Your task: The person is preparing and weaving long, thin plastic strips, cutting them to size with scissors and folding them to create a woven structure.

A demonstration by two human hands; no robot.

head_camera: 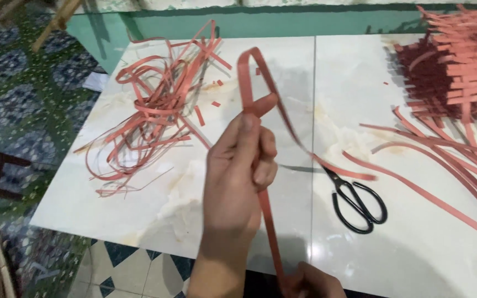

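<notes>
My left hand (238,171) is raised over the white table (155,209), pinching a long flat red strip (252,77) between thumb and fingers. The strip loops up above the hand, then curves down to the right toward the scissors. Its lower length runs down past my palm to my right hand (313,282) at the bottom edge, which grips the strip's lower end. Only part of the right hand shows.
Black-handled scissors (357,201) lie on the table right of my left hand. A tangled pile of red strips (158,105) sits at the left. A partly woven red basket (465,60) stands at the far right with loose strips (448,165) trailing from it. Patterned floor tiles lie beyond the table's left edge.
</notes>
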